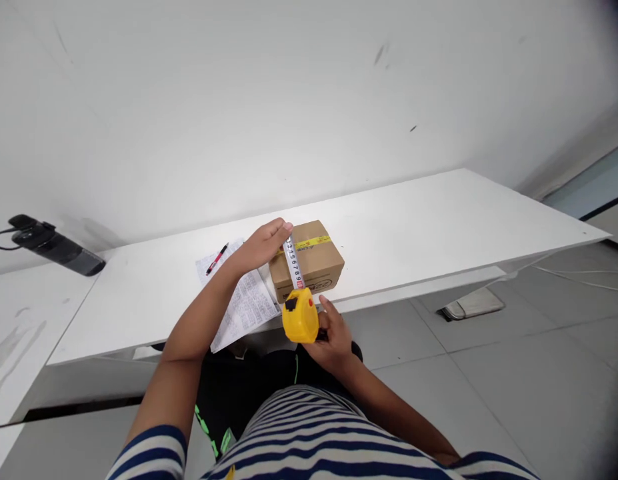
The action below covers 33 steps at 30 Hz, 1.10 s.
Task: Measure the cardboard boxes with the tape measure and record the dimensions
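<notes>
A small brown cardboard box [325, 261] with a strip of yellow printed tape across its top sits near the front edge of the white table. Across the box top runs the white numbered blade of a yellow tape measure [301, 319]. My left hand [263, 245] pinches the blade's far end at the back edge of the box. Just off the table's front edge, my right hand [333, 337] grips the tape measure's case, its fingers partly hidden behind it. Left of the box, handwritten paper sheets [246, 310] lie partly under my left forearm.
A red and black pen [217, 259] rests on the sheets. At the far left a dark bottle [59, 245] with a loop strap stands by the wall. The white table [423, 227] runs along the wall. A flat pale object [473, 305] lies on the tiled floor.
</notes>
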### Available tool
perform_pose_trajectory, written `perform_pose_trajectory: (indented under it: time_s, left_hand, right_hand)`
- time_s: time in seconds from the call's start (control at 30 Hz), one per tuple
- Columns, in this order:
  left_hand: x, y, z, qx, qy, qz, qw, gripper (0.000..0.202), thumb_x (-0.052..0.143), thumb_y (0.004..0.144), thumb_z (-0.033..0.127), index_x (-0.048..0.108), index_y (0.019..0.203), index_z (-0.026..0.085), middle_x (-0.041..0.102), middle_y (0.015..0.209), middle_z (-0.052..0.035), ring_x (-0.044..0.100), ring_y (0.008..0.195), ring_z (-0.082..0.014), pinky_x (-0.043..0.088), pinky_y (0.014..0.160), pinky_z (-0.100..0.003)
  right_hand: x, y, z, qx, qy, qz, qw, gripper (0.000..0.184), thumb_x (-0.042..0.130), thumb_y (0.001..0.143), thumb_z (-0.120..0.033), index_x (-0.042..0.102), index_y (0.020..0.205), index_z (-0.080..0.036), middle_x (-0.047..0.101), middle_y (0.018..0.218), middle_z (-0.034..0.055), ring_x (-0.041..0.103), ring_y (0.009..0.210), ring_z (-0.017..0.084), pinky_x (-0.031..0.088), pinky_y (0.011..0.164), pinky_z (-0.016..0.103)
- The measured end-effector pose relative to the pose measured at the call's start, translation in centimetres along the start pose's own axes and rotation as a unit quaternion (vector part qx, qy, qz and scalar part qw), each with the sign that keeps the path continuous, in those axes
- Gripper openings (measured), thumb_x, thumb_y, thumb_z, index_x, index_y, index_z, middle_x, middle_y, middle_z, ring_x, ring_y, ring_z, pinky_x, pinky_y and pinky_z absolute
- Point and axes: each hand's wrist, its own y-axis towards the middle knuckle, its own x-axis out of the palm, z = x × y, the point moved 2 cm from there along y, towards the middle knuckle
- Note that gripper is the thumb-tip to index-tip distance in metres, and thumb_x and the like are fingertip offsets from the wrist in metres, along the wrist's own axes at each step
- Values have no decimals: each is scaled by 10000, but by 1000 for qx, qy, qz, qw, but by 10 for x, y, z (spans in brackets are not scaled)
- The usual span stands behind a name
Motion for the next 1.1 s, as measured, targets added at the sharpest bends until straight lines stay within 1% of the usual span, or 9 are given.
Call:
perform_pose_trajectory:
  time_s: [0.1, 0.17, 0.33, 0.57, 0.7, 0.8, 0.87, 1.0, 1.1]
  left_hand:
    - [8, 16, 10, 19, 64, -22, 998, 462, 358, 1018, 617, 413, 795, 217, 496, 787, 4, 475, 721, -149, 372, 679, -291]
    - [8, 29, 12, 22, 109, -9, 994, 438, 349, 1034, 575, 411, 788, 218, 508, 790, -4, 479, 734, -158, 364, 689, -304]
    - [2, 48, 3, -7, 102, 57, 993, 410, 328, 1051, 521, 392, 780, 221, 506, 775, 1, 483, 742, -162, 364, 707, -309]
    - [1, 35, 3, -12, 78, 63, 995, 428, 384, 1028, 548, 393, 755, 218, 505, 752, 6, 474, 709, -153, 340, 665, -296]
    - [4, 0, 16, 7, 42, 23, 999, 453, 432, 984, 618, 466, 777, 216, 516, 743, 5, 463, 665, -148, 345, 634, -283]
    - [8, -43, 22, 42, 58, -39, 997, 462, 489, 954, 626, 529, 758, 210, 547, 740, -6, 481, 676, -158, 371, 655, -289]
    - [8, -74, 18, 44, 36, -46, 997, 476, 453, 972, 621, 557, 757, 209, 574, 761, -19, 507, 709, -170, 401, 692, -301]
    - [13, -134, -11, -46, -184, 5, 982, 573, 528, 867, 759, 693, 929, 214, 669, 873, -70, 595, 822, -231, 479, 806, -347]
    - [31, -171, -39, -109, -381, 102, 912, 712, 691, 665, 831, 756, 981, 197, 713, 980, -118, 646, 987, -298, 505, 912, -381]
  right_hand:
    - [0, 2, 1, 24, -51, -24, 998, 812, 726, 842, -376, 376, 1532, -129, 760, 778, 41, 706, 578, 173, 588, 572, 252]
    - [-4, 7, 4, 55, -68, -21, 996, 778, 702, 866, -380, 399, 1539, -133, 797, 905, 87, 759, 688, 191, 612, 641, 249]
    - [-12, 21, 9, 96, -86, -29, 991, 683, 665, 901, -416, 485, 1502, -145, 800, 840, 51, 766, 713, 189, 624, 722, 251]
    - [-9, 22, 3, 119, -37, -19, 992, 738, 712, 865, -452, 472, 1507, -181, 794, 851, 46, 774, 748, 205, 629, 668, 262]
    - [-5, 20, 0, 96, -31, -12, 995, 758, 722, 857, -464, 445, 1512, -202, 785, 1085, 115, 785, 910, 245, 655, 703, 313]
    - [1, 21, -6, 45, -22, -22, 999, 723, 696, 887, -442, 434, 1517, -200, 722, 1283, 158, 759, 1070, 274, 662, 841, 374]
    - [9, 21, -11, 16, -14, -44, 999, 730, 695, 890, -419, 414, 1533, -217, 699, 1330, 158, 741, 1125, 290, 654, 895, 407]
    - [36, 21, -26, -31, 31, -146, 988, 798, 692, 885, -416, 334, 1585, -280, 731, 1283, 110, 775, 1004, 279, 670, 834, 390]
    - [61, 20, -43, -45, 76, -234, 968, 848, 680, 890, -426, 257, 1615, -299, 727, 1303, 84, 768, 1031, 271, 655, 880, 392]
